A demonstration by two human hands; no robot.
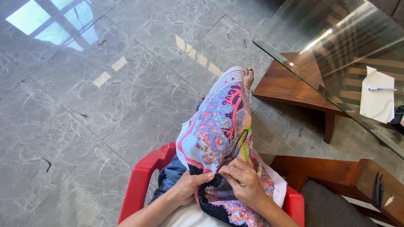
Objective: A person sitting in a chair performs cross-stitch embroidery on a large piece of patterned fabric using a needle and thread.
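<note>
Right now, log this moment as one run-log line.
left hand: grips embroidered cloth edge | right hand: pinches dark thread at cloth | seat: red plastic chair | nearby: glass table

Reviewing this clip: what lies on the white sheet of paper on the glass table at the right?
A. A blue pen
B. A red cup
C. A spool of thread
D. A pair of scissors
A: a blue pen lies across the top of the white paper on the glass table, away from both hands, which work the colourful embroidered cloth.
</note>
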